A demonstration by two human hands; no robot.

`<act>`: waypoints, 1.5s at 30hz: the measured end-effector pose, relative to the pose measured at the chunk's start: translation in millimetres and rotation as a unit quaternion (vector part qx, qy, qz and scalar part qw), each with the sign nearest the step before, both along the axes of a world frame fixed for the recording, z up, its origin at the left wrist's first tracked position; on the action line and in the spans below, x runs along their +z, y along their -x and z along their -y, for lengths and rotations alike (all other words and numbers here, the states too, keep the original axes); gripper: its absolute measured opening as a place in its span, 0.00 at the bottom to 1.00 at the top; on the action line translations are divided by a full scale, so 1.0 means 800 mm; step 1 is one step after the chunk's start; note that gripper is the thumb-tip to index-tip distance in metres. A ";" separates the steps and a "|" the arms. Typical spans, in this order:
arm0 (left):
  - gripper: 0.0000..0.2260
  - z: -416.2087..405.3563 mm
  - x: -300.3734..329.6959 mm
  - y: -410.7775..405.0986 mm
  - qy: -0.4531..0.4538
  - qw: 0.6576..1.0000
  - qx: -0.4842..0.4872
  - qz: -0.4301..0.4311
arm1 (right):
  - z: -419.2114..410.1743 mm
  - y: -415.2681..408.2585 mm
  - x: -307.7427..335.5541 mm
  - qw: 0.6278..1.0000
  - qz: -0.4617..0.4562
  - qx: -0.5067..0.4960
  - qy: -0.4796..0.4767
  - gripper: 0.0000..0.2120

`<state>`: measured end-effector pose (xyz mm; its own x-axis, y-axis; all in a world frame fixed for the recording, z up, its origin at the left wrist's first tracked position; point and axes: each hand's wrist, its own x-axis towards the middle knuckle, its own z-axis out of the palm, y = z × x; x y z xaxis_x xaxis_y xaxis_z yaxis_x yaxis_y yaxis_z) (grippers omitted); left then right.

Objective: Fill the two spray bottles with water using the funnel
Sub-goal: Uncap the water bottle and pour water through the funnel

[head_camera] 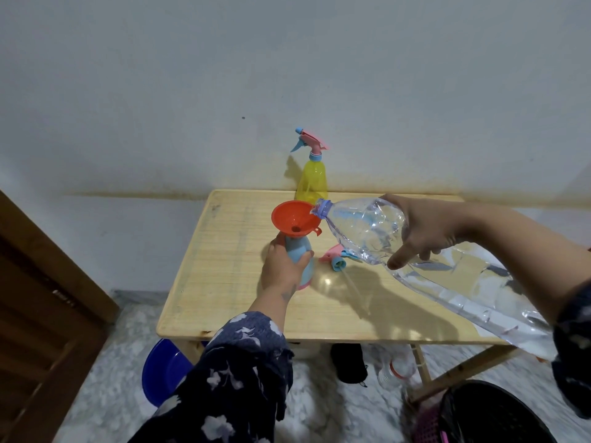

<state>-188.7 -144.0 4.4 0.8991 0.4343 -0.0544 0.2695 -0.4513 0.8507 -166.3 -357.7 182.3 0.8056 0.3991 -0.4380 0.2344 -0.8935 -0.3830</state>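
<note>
1. pouring from the big clear crumpled plastic water bottle (371,231) into the orange plastic funnel (295,222), i am aiming its blue-ringed mouth just over the funnel's right rim, where it seems to be touching or nearly touching the edge.
2. i am judging that a slow tilt is the way to do this well: the funnel's hole is small, so a rush of water would likely be pooling up and spilling over the rim onto the pale wooden table (224,282).
3. i am keeping the funnel seated upright in the neck of the light blue spray bottle with the pink base (302,260), which is standing near the middle of the table; i cannot tell how full it is, as its wall is opaque.
4. my left hand (281,266) is grasping that blue bottle, fingers and thumb curling round its body just under the funnel, steadying it.
5. my right hand (425,228) is clasping the water bottle from above around its wide middle, thumb down the near side, with the soft wall buckling, so i am thinking a gentle squeeze is safer than a hard one.
6. the pink and blue trigger sprayer head (335,255) is lying loose on the table just right of the blue bottle, partly behind the water bottle.
7. the yellow translucent spray bottle with its pink and blue trigger (311,180) is standing at the far edge by the wall, capped, seemingly waiting its turn.
</note>
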 end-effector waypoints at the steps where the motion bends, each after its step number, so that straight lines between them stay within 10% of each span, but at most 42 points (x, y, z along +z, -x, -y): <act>1: 0.26 0.000 0.000 0.000 -0.001 1.000 0.000 0.000 | 0.001 0.000 0.000 1.000 0.006 -0.001 -0.007 0.44; 10: 0.26 -0.001 0.001 0.000 -0.016 1.000 -0.002 -0.014 | 0.016 -0.001 -0.009 0.979 0.057 -0.035 -0.194 0.43; 20: 0.27 -0.007 -0.010 -0.003 -0.028 0.999 -0.001 -0.019 | 0.051 -0.019 -0.080 0.843 0.200 -0.260 -0.427 0.41; 33: 0.27 -0.004 -0.025 -0.010 -0.034 0.999 0.015 -0.009 | 0.065 -0.091 -0.124 0.738 0.288 -0.419 -0.444 0.37; 45: 0.27 -0.007 -0.025 -0.007 -0.038 0.999 0.014 -0.011 | 0.069 -0.104 -0.126 0.746 0.277 -0.421 -0.435 0.41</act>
